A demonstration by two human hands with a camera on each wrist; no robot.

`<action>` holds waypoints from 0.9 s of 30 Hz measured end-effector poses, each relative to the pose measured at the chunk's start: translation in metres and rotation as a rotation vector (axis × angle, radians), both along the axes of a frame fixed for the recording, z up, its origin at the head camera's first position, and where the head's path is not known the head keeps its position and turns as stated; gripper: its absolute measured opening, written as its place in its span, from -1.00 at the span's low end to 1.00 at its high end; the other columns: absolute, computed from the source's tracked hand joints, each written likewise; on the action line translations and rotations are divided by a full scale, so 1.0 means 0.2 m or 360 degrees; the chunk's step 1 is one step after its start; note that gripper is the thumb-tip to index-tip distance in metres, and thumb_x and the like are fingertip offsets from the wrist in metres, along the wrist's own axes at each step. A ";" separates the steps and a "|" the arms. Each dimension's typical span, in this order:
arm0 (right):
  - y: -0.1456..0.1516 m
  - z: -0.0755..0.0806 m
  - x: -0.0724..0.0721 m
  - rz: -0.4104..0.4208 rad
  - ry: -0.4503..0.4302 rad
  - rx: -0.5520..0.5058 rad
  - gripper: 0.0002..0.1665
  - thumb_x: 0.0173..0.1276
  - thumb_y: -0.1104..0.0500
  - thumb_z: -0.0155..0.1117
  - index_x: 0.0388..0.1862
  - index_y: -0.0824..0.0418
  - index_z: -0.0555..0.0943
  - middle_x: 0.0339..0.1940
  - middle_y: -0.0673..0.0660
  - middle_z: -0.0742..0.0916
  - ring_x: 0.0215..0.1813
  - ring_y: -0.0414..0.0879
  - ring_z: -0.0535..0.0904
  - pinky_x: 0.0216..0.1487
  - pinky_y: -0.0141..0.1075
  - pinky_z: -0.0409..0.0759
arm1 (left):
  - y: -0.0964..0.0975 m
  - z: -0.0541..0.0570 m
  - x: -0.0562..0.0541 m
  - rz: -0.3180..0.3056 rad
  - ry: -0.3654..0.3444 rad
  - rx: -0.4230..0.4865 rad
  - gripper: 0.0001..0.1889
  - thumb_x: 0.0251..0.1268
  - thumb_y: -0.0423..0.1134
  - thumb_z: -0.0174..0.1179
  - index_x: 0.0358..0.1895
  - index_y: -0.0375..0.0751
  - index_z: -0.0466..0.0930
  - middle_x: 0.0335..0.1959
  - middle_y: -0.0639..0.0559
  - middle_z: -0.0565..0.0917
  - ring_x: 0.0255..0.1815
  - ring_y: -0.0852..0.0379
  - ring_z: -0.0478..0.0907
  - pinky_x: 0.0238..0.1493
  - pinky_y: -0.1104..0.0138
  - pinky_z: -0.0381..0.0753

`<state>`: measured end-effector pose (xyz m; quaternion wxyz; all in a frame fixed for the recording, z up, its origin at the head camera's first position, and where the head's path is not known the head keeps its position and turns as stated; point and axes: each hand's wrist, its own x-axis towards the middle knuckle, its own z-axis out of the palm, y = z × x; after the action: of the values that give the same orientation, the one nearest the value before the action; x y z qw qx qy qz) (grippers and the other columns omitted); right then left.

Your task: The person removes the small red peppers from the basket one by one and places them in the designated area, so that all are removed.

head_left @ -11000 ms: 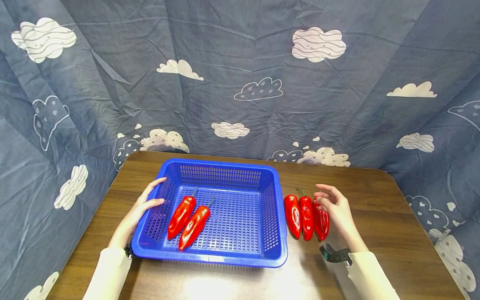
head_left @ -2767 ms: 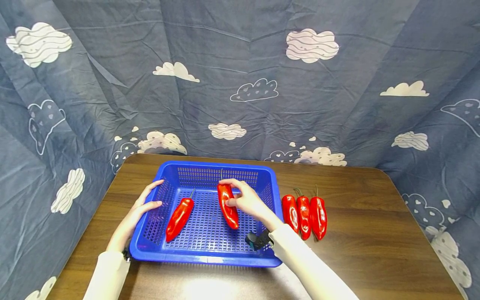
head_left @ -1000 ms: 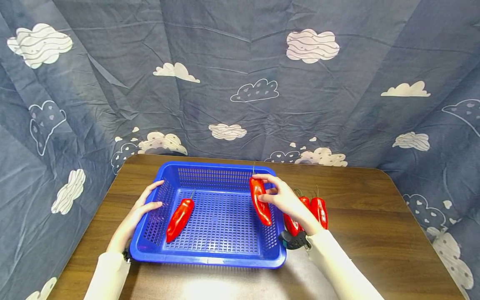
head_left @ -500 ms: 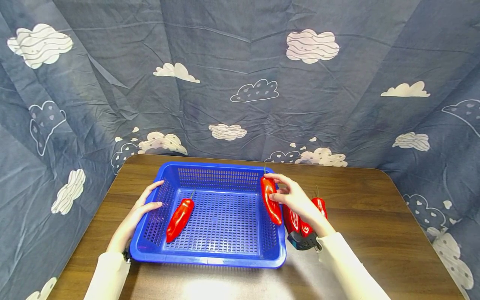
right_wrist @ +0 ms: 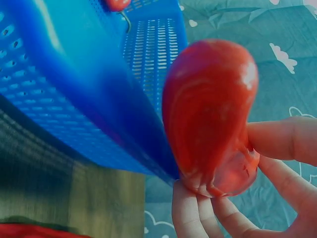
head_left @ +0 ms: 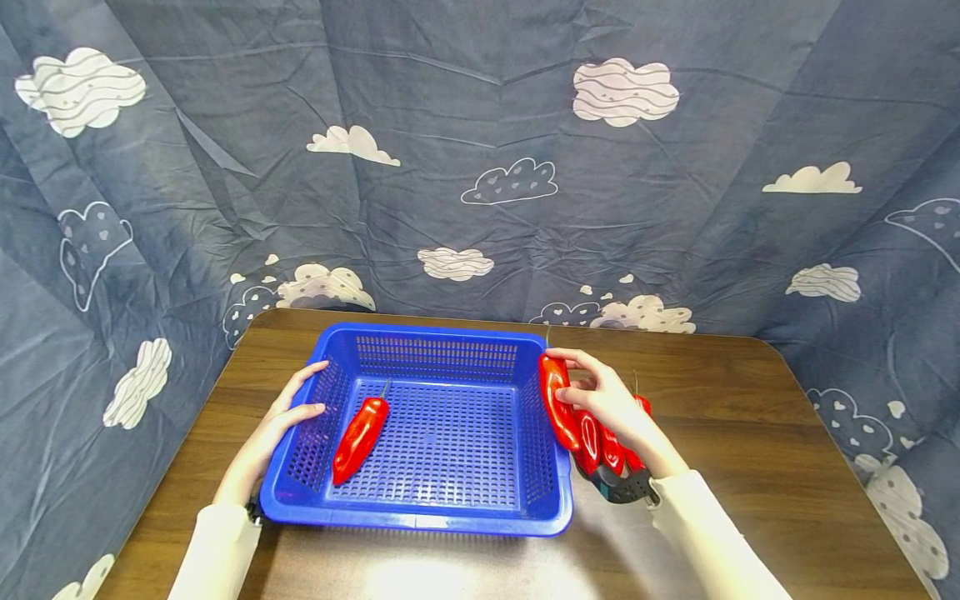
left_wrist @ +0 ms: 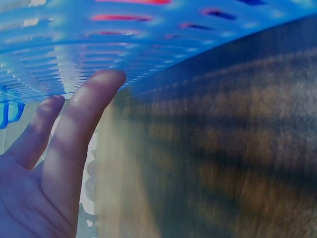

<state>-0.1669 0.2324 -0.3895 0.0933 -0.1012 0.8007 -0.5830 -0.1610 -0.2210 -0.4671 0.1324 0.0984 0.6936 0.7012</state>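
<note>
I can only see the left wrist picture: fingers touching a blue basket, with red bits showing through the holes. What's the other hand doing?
Observer: The right hand is holding a red pepper at the right edge of the basket.
Child: Ooh! And how many are lying on the bottom inside?
Observer: Just one, the inside pepper, over on the left with its stem pointing away from the person.
Child: Are there any on the table?
Observer: Yes, three more peppers are on the table to the right, partly hidden behind that hand and its wrist.
</note>
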 end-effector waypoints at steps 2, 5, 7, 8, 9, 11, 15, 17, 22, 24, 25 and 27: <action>0.01 0.00 0.00 -0.0005 -0.0001 -0.0001 -0.38 0.25 0.38 0.20 0.32 0.25 0.40 0.16 0.42 0.46 -0.23 0.07 0.62 -0.25 -0.21 0.62 | 0.00 0.00 0.00 0.0002 0.0006 -0.0007 -0.38 0.45 -0.35 -0.12 0.50 0.06 -0.03 0.38 -0.28 0.07 0.18 -0.02 0.33 0.01 0.19 0.49; 0.03 -0.01 0.00 -0.0023 0.0000 0.0014 -0.38 0.25 0.37 0.20 0.32 0.23 0.40 0.16 0.42 0.46 -0.21 0.08 0.62 -0.24 -0.21 0.62 | 0.00 -0.01 0.00 0.0006 -0.0005 -0.0005 -0.39 0.45 -0.34 -0.12 0.50 0.05 -0.03 0.38 -0.27 0.07 0.17 -0.01 0.33 0.01 0.19 0.50; 0.04 -0.01 0.01 -0.0027 0.0001 0.0011 -0.39 0.26 0.37 0.20 0.32 0.24 0.40 0.16 0.43 0.46 -0.19 0.10 0.62 -0.23 -0.21 0.62 | -0.01 -0.01 0.00 0.0008 -0.0016 0.0000 -0.39 0.45 -0.34 -0.11 0.50 0.05 -0.03 0.37 -0.27 0.07 0.17 -0.02 0.34 0.00 0.18 0.50; 0.05 -0.01 0.01 -0.0028 0.0009 0.0016 -0.39 0.26 0.38 0.19 0.32 0.24 0.41 0.16 0.43 0.46 -0.19 0.11 0.62 -0.23 -0.21 0.62 | -0.01 -0.01 0.00 0.0009 -0.0021 0.0003 -0.39 0.45 -0.34 -0.11 0.50 0.06 -0.03 0.37 -0.27 0.07 0.16 -0.02 0.34 0.00 0.17 0.50; 0.06 -0.02 0.01 -0.0029 0.0019 0.0022 -0.39 0.26 0.38 0.19 0.32 0.24 0.41 0.15 0.43 0.47 -0.18 0.12 0.62 -0.23 -0.23 0.61 | -0.01 0.00 0.00 0.0008 -0.0023 0.0004 -0.39 0.45 -0.34 -0.11 0.50 0.06 -0.03 0.37 -0.27 0.07 0.16 -0.02 0.35 -0.01 0.16 0.50; 0.07 -0.02 0.01 -0.0031 0.0036 0.0025 -0.40 0.26 0.39 0.18 0.31 0.26 0.41 0.14 0.43 0.48 -0.18 0.13 0.62 -0.22 -0.24 0.61 | 0.00 0.00 0.00 0.0007 -0.0021 0.0004 -0.39 0.45 -0.34 -0.11 0.50 0.06 -0.03 0.37 -0.27 0.07 0.15 -0.02 0.35 -0.01 0.16 0.50; 0.10 -0.02 0.02 -0.0047 0.0041 0.0031 -0.40 0.26 0.41 0.18 0.31 0.28 0.39 0.13 0.44 0.48 -0.17 0.13 0.62 -0.22 -0.25 0.60 | 0.00 0.00 0.00 0.0005 -0.0015 0.0000 -0.38 0.45 -0.33 -0.11 0.50 0.07 -0.03 0.38 -0.27 0.07 0.16 -0.02 0.34 0.00 0.17 0.50; 0.11 -0.02 0.02 -0.0057 0.0034 0.0029 -0.39 0.26 0.41 0.18 0.32 0.28 0.39 0.14 0.44 0.47 -0.17 0.12 0.62 -0.23 -0.23 0.61 | 0.00 0.00 0.00 0.0005 -0.0015 0.0003 -0.38 0.45 -0.34 -0.11 0.51 0.06 -0.04 0.39 -0.27 0.07 0.17 -0.03 0.33 0.00 0.17 0.50; 0.16 -0.02 0.04 -0.0083 0.0024 0.0046 -0.39 0.26 0.37 0.19 0.33 0.25 0.38 0.18 0.44 0.45 -0.18 0.10 0.61 -0.25 -0.16 0.61 | 0.00 -0.01 0.00 0.0012 -0.0016 -0.0011 -0.38 0.44 -0.33 -0.10 0.50 0.07 -0.03 0.39 -0.26 0.07 0.17 -0.04 0.33 0.00 0.17 0.49; 0.17 -0.02 0.04 -0.0094 0.0016 0.0045 -0.39 0.27 0.37 0.18 0.33 0.25 0.37 0.18 0.44 0.44 -0.17 0.09 0.60 -0.25 -0.14 0.61 | 0.00 -0.01 0.00 0.0015 -0.0011 -0.0024 -0.38 0.44 -0.32 -0.10 0.50 0.08 -0.02 0.39 -0.26 0.06 0.18 -0.05 0.31 0.00 0.17 0.49; 0.18 -0.02 0.04 -0.0100 0.0017 0.0047 -0.39 0.27 0.37 0.17 0.33 0.25 0.37 0.18 0.43 0.44 -0.17 0.08 0.60 -0.24 -0.13 0.61 | -0.01 -0.01 0.00 0.0012 -0.0008 -0.0029 -0.38 0.45 -0.32 -0.10 0.50 0.08 -0.02 0.40 -0.27 0.05 0.19 -0.06 0.30 0.01 0.17 0.48; 0.20 -0.02 0.05 -0.0109 0.0011 0.0050 -0.39 0.28 0.37 0.16 0.33 0.25 0.36 0.17 0.43 0.44 -0.17 0.06 0.60 -0.24 -0.12 0.62 | -0.01 -0.01 0.00 0.0013 -0.0010 -0.0033 -0.38 0.45 -0.32 -0.10 0.50 0.09 -0.01 0.40 -0.26 0.04 0.20 -0.08 0.28 0.01 0.16 0.48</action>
<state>-0.1577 0.2729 -0.3944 0.0722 -0.0741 0.8131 -0.5728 -0.1618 -0.2224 -0.4693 0.1328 0.0920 0.7007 0.6949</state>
